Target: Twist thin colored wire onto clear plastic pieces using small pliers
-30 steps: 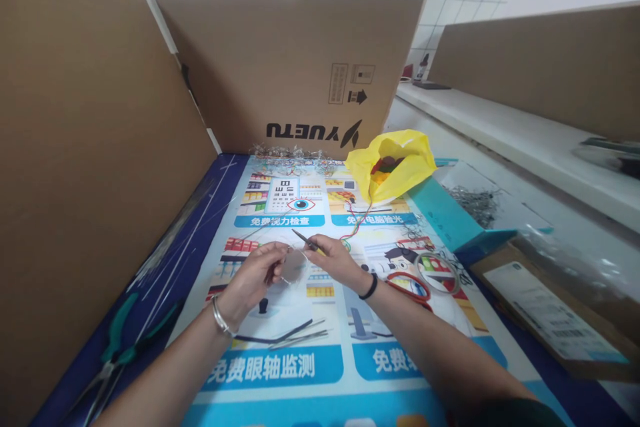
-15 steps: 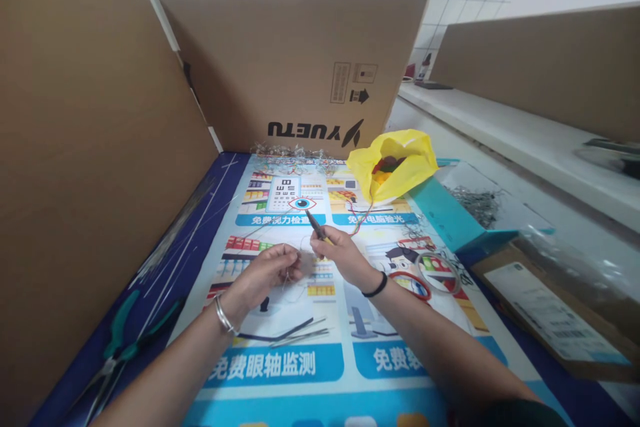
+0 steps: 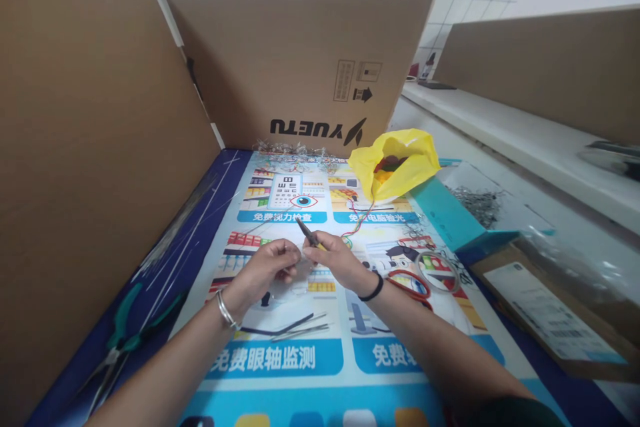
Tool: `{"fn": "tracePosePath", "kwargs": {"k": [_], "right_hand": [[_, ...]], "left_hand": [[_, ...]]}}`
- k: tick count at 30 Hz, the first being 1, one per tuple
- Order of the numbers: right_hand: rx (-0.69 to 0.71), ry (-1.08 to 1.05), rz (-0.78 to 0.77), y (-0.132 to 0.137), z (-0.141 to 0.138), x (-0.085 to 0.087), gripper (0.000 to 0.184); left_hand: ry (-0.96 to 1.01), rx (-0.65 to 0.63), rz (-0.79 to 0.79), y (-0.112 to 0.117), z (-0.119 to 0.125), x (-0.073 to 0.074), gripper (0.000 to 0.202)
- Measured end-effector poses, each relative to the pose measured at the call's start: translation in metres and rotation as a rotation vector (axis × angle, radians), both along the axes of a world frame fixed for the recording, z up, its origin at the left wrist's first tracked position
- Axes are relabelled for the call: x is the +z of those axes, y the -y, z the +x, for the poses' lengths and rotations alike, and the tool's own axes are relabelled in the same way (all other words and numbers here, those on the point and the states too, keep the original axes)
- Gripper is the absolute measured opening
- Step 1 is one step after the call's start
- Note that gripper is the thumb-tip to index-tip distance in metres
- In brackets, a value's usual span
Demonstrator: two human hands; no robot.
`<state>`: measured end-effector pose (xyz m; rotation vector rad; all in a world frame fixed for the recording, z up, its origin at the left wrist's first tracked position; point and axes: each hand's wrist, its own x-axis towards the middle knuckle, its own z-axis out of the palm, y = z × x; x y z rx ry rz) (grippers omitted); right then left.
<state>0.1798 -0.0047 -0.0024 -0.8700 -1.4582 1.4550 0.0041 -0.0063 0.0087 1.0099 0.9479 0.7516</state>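
My left hand (image 3: 270, 268) is closed in a pinch over the printed sheet, with a faint thin wire at its fingertips. Right beside it, my right hand (image 3: 339, 259) is wrapped round a pair of pliers (image 3: 307, 232) with dark tapered jaws and a bit of yellow handle showing. The jaws point up and to the left, away from me. The fingertips of both hands nearly meet. Below them, several thin metal rods (image 3: 303, 328) lie on the printed sheet (image 3: 345, 397). How the wire runs between the fingers is too fine to make out.
Teal-handled pliers (image 3: 120, 333) and long thin wires (image 3: 173, 233) lie at left. A yellow bag (image 3: 400, 157), a teal box (image 3: 453, 213) with metal bits, wire coils (image 3: 437, 271) and a labelled package (image 3: 555, 313) are at right. Cardboard panels (image 3: 280, 60) stand behind and left.
My right hand has moved left and slightly down with the pliers, closer to my left hand. The plier jaws now sit further left. My left hand has barely moved.
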Motion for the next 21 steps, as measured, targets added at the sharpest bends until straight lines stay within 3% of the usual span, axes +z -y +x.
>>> {"fn": "tracePosePath", "kwargs": {"k": [7, 14, 21], "right_hand": [[-0.025, 0.07, 0.047, -0.006, 0.001, 0.002, 0.02], [-0.082, 0.1, 0.03, -0.01, 0.006, 0.003, 0.022], [-0.001, 0.195, 0.038, -0.007, 0.009, -0.001, 0.029]], "left_hand": [[0.139, 0.066, -0.055, 0.004, 0.007, -0.003, 0.021], [0.273, 0.239, -0.108, 0.002, 0.007, 0.0, 0.021], [0.34, 0.352, -0.072, -0.001, 0.004, 0.0, 0.021]]}}
